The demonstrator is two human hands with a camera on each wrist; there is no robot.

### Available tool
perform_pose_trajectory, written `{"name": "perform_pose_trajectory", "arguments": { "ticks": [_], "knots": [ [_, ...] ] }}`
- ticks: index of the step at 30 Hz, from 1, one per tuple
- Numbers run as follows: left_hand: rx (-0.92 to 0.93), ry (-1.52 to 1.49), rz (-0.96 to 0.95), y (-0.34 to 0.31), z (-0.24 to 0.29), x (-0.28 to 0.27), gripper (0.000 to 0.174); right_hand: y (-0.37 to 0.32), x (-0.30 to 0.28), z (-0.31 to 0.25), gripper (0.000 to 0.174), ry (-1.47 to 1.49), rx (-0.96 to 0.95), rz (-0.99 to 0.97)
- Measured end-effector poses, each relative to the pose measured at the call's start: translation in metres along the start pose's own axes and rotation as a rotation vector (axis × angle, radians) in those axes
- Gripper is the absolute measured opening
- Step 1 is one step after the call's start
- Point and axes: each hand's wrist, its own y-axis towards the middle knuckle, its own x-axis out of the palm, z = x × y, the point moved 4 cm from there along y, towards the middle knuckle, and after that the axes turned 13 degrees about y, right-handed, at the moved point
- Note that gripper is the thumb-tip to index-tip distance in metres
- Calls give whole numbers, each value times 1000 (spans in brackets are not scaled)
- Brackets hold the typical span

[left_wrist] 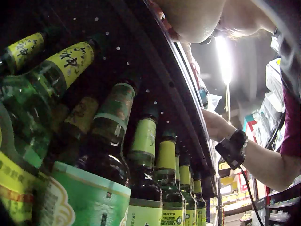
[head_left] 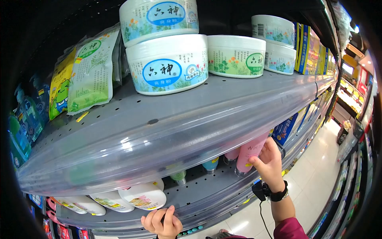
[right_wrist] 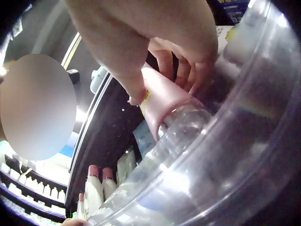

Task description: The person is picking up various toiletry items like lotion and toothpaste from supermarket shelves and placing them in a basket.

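On the lower shelf my right hand grips a pink tube with a silver cap at its bottom end. The thumb lies on its front by a small yellow sticker, the other fingers behind. In the right wrist view the pink tube tilts behind the clear shelf guard, which overlaps its cap. My left hand is at the front edge of that shelf, fingers loosely curled, with nothing seen in it. White bottles stand just behind it. A second pink tube is left of the gripped one.
Above, the upper shelf carries white tubs and green pouches behind a curved clear guard. A blue tube and a green one stand farther left. Green glass bottles fill a shelf in the left wrist view.
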Motion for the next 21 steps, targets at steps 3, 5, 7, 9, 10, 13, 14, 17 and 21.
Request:
{"name": "perform_pose_trajectory", "arguments": {
  "ticks": [3,5,7,9,10,13,14,17,21],
  "knots": [
    [-2,-5,0,0,1,1,30,3,2,2,50,62,10,-3],
    [3,-10,1,1,1,1,30,4,3,2,48,88,9,4],
    [7,-16,3,1,1,2,30,5,5,2,48,114,22,-1],
    [8,-15,6,2,2,2,30,2,2,7,50,56,-29,29],
    [11,-18,6,2,2,2,30,0,1,7,53,0,-79,54],
    [22,-11,12,3,0,3,30,-7,4,-4,53,-471,-249,50],
    [31,-8,15,2,0,3,30,-11,7,-7,53,-475,-250,52],
    [36,-15,20,-1,-2,8,30,-21,14,-5,50,-678,-187,84],
    [57,-26,35,-6,-4,17,31,-22,12,4,49,-647,-202,153]
  ]
}}
